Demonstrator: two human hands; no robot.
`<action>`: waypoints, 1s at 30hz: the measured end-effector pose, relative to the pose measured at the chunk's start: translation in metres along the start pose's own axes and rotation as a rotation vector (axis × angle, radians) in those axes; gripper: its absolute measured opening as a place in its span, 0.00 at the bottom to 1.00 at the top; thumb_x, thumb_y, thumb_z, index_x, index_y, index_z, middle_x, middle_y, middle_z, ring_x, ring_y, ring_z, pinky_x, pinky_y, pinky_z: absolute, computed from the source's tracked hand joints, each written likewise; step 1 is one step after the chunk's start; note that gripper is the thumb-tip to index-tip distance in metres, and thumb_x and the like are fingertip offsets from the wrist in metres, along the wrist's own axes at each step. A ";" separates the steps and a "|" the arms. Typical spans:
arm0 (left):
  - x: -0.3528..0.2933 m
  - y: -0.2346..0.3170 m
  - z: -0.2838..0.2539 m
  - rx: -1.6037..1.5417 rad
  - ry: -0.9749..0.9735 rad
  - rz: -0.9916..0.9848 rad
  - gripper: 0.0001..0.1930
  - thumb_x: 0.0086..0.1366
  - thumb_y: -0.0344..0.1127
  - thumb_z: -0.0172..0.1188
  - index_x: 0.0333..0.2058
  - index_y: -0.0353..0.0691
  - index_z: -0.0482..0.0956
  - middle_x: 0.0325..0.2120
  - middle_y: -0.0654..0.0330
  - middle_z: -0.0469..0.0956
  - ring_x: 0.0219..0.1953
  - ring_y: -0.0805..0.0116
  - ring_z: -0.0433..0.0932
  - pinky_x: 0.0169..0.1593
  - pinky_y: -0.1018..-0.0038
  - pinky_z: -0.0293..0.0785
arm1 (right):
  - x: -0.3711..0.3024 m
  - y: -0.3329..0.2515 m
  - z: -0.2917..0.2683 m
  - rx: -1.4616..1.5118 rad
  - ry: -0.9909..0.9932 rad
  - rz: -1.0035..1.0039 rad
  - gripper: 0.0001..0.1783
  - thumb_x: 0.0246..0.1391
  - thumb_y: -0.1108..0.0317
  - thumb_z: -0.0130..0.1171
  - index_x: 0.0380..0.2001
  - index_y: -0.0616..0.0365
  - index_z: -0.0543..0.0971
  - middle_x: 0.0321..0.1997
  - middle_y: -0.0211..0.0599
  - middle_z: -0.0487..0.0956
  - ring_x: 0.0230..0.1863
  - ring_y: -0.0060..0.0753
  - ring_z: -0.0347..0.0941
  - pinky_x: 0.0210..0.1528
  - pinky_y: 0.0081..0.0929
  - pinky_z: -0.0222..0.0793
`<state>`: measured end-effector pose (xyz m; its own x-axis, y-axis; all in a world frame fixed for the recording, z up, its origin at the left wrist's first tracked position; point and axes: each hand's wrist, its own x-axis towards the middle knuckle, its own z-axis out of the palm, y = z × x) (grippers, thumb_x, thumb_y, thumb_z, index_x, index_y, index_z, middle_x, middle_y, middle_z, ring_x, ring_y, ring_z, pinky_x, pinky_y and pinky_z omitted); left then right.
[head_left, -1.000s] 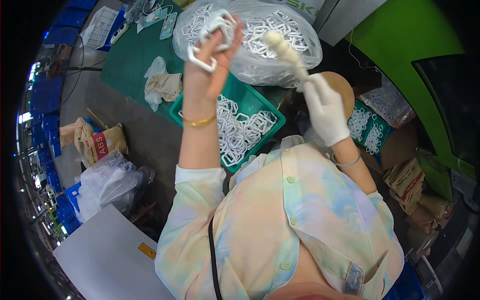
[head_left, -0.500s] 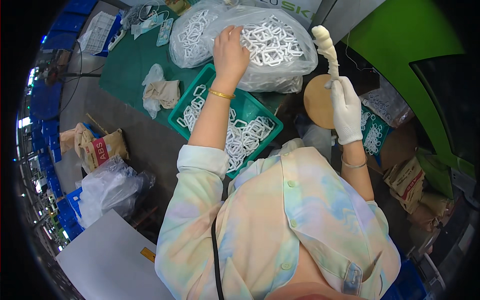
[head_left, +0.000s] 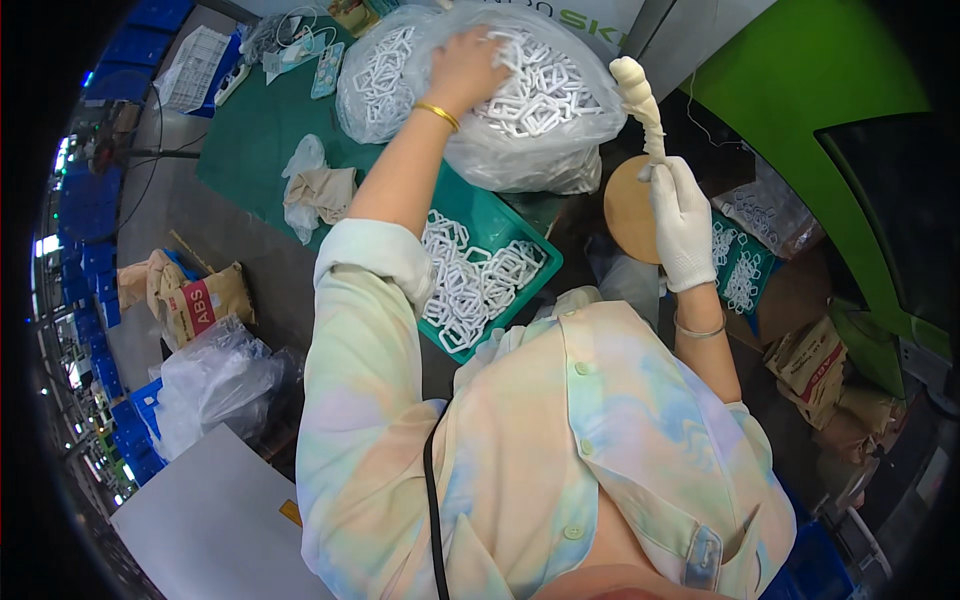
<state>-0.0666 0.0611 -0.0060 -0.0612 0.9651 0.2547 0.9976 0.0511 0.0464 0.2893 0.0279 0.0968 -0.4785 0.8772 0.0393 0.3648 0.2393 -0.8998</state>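
Note:
My bare left hand [head_left: 466, 72], with a gold bracelet at the wrist, lies over the left part of a large clear plastic bag [head_left: 530, 165]. Its fingers are spread against the white plastic links [head_left: 545, 95] that fill the bag; the fingertips are slightly blurred. In a white glove, my right hand [head_left: 684, 222] pinches the thin lower end of a knobbly, cream-coloured stick [head_left: 636, 92] and holds it upright beside the bag. Below my left forearm stands a green crate [head_left: 548, 262] with a pile of white links [head_left: 480, 285], partly covered by my sleeve.
A smaller bag of links [head_left: 378, 85] leans against the large one. A beige cloth [head_left: 325, 192] lies on the green table [head_left: 250, 165]. A round wooden stool top [head_left: 628, 212] is near my right hand. Further right are a second green tray [head_left: 742, 275] and a green machine [head_left: 790, 90].
My left hand has moved up and slightly left, spreading its fingers on the links. The large bag has shifted slightly left. My right hand and the stick have moved a little left and down.

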 end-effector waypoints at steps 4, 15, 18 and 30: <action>0.006 -0.015 0.001 -0.233 -0.110 -0.330 0.30 0.61 0.52 0.61 0.60 0.49 0.72 0.63 0.47 0.66 0.65 0.44 0.62 0.62 0.43 0.63 | -0.001 0.011 0.002 0.027 0.023 -0.009 0.12 0.70 0.63 0.46 0.36 0.58 0.75 0.24 0.21 0.64 0.26 0.12 0.56 0.29 0.17 0.54; -0.071 0.085 -0.047 0.013 -0.218 0.059 0.28 0.61 0.53 0.61 0.60 0.59 0.73 0.61 0.60 0.69 0.62 0.49 0.66 0.57 0.42 0.67 | 0.004 0.004 0.005 0.030 -0.022 0.005 0.13 0.68 0.64 0.48 0.39 0.63 0.76 0.32 0.41 0.79 0.33 0.34 0.75 0.39 0.29 0.69; -0.052 0.068 -0.050 0.007 -0.339 -0.084 0.24 0.63 0.50 0.59 0.59 0.62 0.73 0.60 0.60 0.70 0.61 0.49 0.68 0.54 0.41 0.68 | 0.003 0.007 0.003 0.036 -0.003 -0.011 0.12 0.69 0.63 0.47 0.37 0.60 0.75 0.28 0.31 0.71 0.29 0.23 0.65 0.34 0.23 0.60; -0.040 0.126 -0.013 -0.184 -0.047 -0.103 0.24 0.64 0.48 0.57 0.58 0.54 0.73 0.57 0.49 0.71 0.51 0.39 0.73 0.50 0.47 0.74 | -0.001 0.000 0.002 0.074 -0.019 -0.020 0.12 0.70 0.62 0.47 0.36 0.58 0.75 0.25 0.21 0.64 0.27 0.12 0.56 0.30 0.17 0.54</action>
<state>0.0606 0.0257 0.0024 -0.1565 0.9683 0.1946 0.9633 0.1061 0.2465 0.2879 0.0256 0.0960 -0.5007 0.8642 0.0496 0.2957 0.2245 -0.9285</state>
